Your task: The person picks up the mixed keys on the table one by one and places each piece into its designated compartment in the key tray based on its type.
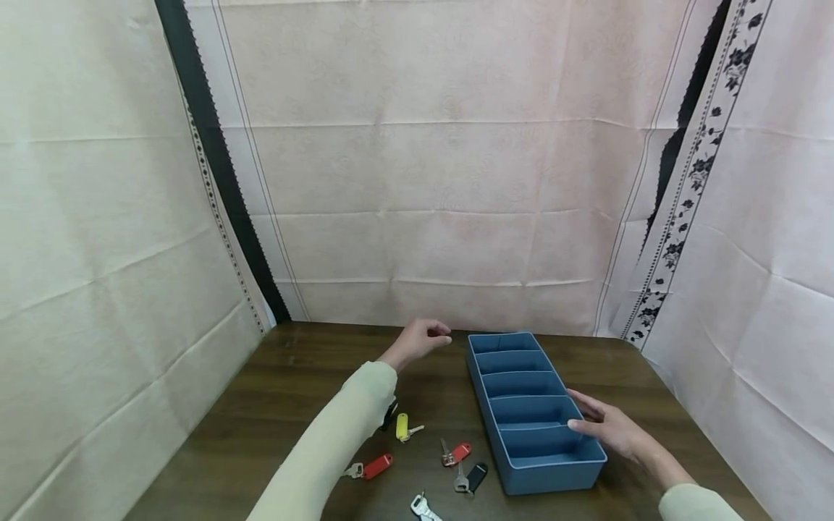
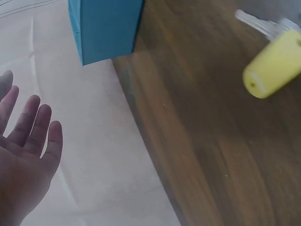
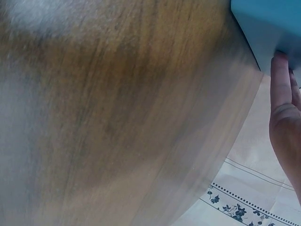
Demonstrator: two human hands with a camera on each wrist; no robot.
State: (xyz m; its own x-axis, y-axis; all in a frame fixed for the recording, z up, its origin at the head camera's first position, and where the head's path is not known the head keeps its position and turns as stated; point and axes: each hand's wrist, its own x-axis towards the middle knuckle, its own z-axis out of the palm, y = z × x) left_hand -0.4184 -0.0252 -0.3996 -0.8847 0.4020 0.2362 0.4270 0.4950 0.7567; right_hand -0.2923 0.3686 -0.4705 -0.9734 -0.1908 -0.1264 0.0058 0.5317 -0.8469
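Note:
A long blue organizer box (image 1: 550,477), split by dividers into several compartments, stands on the wooden table. My right hand (image 1: 612,430) is at its right side, with the thumb over the rim and the fingers (image 3: 281,80) against the outer wall. Left of the box's far end, my left hand (image 1: 420,340) is raised with nothing in it, its fingers loosely bent and apart in the left wrist view. Keys lie left of the box: one with a yellow tag (image 1: 402,425), two with red tags (image 1: 378,467), one with a black tag (image 1: 478,476).
A bare silver key (image 1: 425,508) lies at the near edge of the head view. Another dark item (image 1: 389,414) is partly hidden by the left sleeve (image 1: 339,441). Pale cloth (image 1: 417,174) hangs behind the wooden table (image 1: 234,449) and along both sides.

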